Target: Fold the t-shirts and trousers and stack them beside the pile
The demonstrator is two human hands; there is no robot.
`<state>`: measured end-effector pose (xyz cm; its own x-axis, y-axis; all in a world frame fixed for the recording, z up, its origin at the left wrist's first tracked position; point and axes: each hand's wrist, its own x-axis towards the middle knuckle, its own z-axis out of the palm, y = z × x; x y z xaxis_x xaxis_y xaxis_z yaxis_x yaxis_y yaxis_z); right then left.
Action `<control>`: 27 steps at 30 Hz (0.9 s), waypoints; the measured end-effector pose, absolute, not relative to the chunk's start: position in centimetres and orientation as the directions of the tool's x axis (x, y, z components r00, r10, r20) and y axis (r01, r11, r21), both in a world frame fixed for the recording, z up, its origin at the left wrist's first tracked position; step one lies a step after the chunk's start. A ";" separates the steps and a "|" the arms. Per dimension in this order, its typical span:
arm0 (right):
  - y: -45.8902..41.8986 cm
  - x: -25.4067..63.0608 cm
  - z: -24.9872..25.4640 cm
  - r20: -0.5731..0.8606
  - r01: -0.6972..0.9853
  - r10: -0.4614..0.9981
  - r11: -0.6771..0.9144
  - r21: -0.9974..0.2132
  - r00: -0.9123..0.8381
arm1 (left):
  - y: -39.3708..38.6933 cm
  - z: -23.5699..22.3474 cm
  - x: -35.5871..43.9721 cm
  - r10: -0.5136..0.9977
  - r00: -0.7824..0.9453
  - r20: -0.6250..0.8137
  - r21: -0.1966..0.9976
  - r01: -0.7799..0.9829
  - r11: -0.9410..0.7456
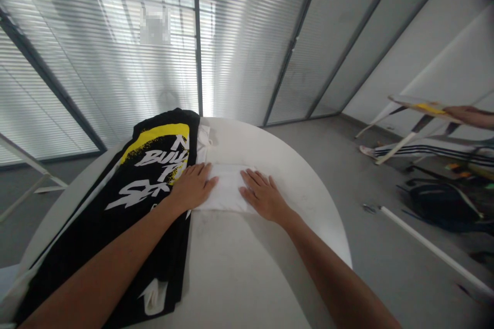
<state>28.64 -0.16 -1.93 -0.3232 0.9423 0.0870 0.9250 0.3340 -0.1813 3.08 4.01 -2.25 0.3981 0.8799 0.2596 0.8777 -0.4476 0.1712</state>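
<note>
A white cloth (226, 190) is folded into a band on the round table (304, 190), and a black printed garment (133, 221) is laid flat across the table's left side. The cloth is pressed by the left hand (192, 187) and right hand (264, 196), both flat and apart.

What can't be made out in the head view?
All in the head view:
Print on the black shirt: words partly hidden by the left hand and forearm.
White cloth: parts hidden under both hands, including the right hand.
Co-worker's hand: cut off by the right edge.
Small items on the floor: too small to name.
Window patch: blurred.
</note>
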 end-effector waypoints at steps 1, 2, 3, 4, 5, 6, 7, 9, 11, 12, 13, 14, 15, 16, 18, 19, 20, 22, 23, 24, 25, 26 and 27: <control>-0.2 28.7 -1.9 0.083 0.929 0.947 0.321 -0.185 -0.311 | 4.0 -2.2 3.1 0.881 0.391 0.265 0.171 0.881 -0.442; -0.2 28.8 -1.8 0.087 0.933 0.951 0.307 -0.186 -0.296 | 4.0 -2.0 3.1 0.882 0.387 0.268 0.173 0.882 -0.439; -0.2 28.8 -1.7 0.101 0.939 0.955 0.293 -0.181 -0.279 | 4.0 -1.9 3.1 0.883 0.383 0.272 0.176 0.882 -0.437; -0.2 28.8 -1.6 0.130 0.945 0.957 0.278 -0.172 -0.258 | 4.1 -1.8 3.1 0.883 0.377 0.280 0.179 0.883 -0.434; -0.2 28.8 -1.5 0.170 0.951 0.957 0.264 -0.162 -0.237 | 4.2 -1.6 3.0 0.883 0.366 0.295 0.180 0.886 -0.428; -0.3 28.7 -1.4 0.217 0.953 0.950 0.259 -0.154 -0.223 | 4.3 -1.5 2.8 0.882 0.348 0.317 0.180 0.892 -0.416; -0.2 28.6 -1.2 0.265 0.952 0.938 0.268 -0.149 -0.223 | 4.4 -1.3 2.6 0.881 0.323 0.346 0.177 0.900 -0.399; -0.2 28.4 -0.8 0.342 0.931 0.899 0.337 -0.140 -0.274 | 4.7 -0.8 2.0 0.871 0.258 0.419 0.170 0.920 -0.354; 0.0 28.0 -0.4 0.370 0.888 0.850 0.444 -0.121 -0.375 | 5.0 -0.2 1.4 0.854 0.186 0.487 0.174 0.937 -0.303; 0.1 27.6 -0.3 0.365 0.863 0.827 0.494 -0.111 -0.427 | 5.2 0.2 1.0 0.847 0.150 0.510 0.187 0.942 -0.278; 0.3 27.2 -0.1 0.350 0.838 0.808 0.535 -0.103 -0.473 | 5.3 0.6 0.7 0.846 0.113 0.521 0.210 0.944 -0.256; 0.4 26.7 -0.1 0.328 0.815 0.792 0.571 -0.099 -0.515 | 5.5 1.0 0.4 0.851 0.075 0.519 0.248 0.940 -0.234; 0.6 26.2 -0.1 0.300 0.794 0.778 0.601 -0.097 -0.552 | 5.8 1.6 0.0 0.862 0.034 0.506 0.298 0.931 -0.211; 0.7 25.7 -0.1 0.270 0.773 0.765 0.626 -0.098 -0.585 | 6.0 2.1 -0.5 0.874 -0.013 0.486 0.356 0.916 -0.185; 0.7 25.0 -0.4 0.215 0.742 0.743 0.662 -0.103 -0.634 | 6.6 2.9 -1.5 0.888 -0.092 0.451 0.450 0.883 -0.137; 0.7 24.7 -0.5 0.195 0.734 0.738 0.671 -0.105 -0.646 | 6.8 3.1 -2.0 0.884 -0.115 0.453 0.461 0.879 -0.121; 0.7 24.6 -0.7 0.183 0.734 0.739 0.670 -0.107 -0.648 | 7.0 3.0 -2.4 0.879 -0.114 0.464 0.437 0.892 -0.115; 0.6 24.6 -1.0 0.176 0.752 0.757 0.650 -0.105 -0.630 | 7.1 2.2 -3.0 0.881 -0.073 0.466 0.316 0.944 -0.089; 0.5 24.6 -1.1 0.177 0.767 0.771 0.633 -0.103 -0.612 | 7.1 1.5 -3.1 0.901 -0.052 0.430 0.245 0.968 -0.061; 0.6 24.8 -1.2 0.180 0.787 0.789 0.608 -0.100 -0.587 | 7.0 0.7 -3.1 0.928 -0.036 0.372 0.185 0.982 -0.036; 0.6 25.0 -1.3 0.186 0.814 0.814 0.573 -0.095 -0.551 | 7.0 -0.1 -3.0 0.944 -0.028 0.330 0.135 0.991 -0.018; 0.8 25.3 -1.4 0.192 0.846 0.842 0.526 -0.089 -0.504 | 6.9 -0.8 -2.8 0.952 -0.016 0.305 0.097 0.995 -0.014; 1.0 25.7 -1.6 0.197 0.880 0.873 0.468 -0.082 -0.446 | 6.9 -1.4 -2.7 0.958 -0.003 0.285 0.070 0.997 -0.018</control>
